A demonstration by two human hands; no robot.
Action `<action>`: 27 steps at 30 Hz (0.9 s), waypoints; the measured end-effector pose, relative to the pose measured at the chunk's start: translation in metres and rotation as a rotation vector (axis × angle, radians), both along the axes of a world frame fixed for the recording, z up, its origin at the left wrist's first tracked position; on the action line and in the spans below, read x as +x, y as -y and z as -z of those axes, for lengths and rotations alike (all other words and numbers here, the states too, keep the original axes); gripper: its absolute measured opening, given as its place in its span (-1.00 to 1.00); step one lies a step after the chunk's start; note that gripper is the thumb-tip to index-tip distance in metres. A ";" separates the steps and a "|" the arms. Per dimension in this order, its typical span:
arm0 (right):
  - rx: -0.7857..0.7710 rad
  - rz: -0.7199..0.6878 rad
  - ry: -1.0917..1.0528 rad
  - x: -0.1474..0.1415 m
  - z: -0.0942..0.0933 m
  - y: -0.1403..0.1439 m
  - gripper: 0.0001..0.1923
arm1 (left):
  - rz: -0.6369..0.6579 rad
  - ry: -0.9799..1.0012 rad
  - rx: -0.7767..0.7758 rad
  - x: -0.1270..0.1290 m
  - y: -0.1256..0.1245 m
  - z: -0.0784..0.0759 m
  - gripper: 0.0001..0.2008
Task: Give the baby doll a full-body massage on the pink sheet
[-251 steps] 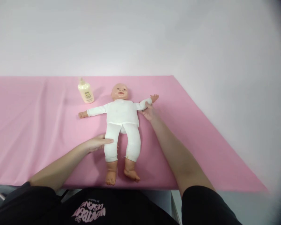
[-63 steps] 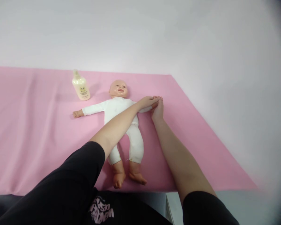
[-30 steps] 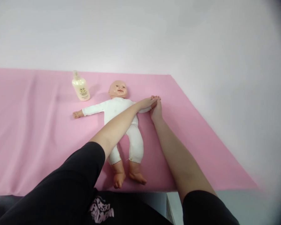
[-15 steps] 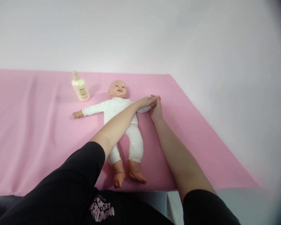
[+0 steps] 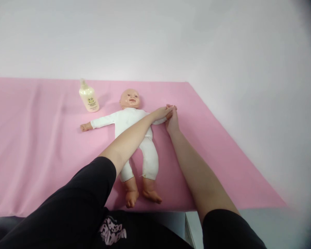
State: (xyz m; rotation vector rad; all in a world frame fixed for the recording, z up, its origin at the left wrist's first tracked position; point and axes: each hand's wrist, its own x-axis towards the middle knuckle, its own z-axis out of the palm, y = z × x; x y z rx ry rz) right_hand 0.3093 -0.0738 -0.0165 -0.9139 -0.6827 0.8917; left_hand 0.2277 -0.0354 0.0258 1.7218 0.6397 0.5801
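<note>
A baby doll in a white cloth suit lies face up, its arms spread and its bare feet toward me. My left hand reaches across its body and lies over the doll's hand on the right side. From the right, my right hand cups that same small hand, its fingers meeting those of my left. Between my two hands the doll's hand is mostly hidden. My left forearm covers part of the doll's belly and hip.
A pale yellow pump bottle stands left of the doll's head. Pink cloth covers the table, with folds at the left. Behind it rises a white wall. The table's right edge slants toward me.
Both hands have shifted very slightly left, still together around the doll's hand. The doll and the bottle stay in place.
</note>
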 end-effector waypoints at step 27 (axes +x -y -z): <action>-0.016 -0.016 0.010 0.000 0.000 0.000 -0.51 | -0.030 -0.048 0.017 -0.005 0.008 -0.011 -0.43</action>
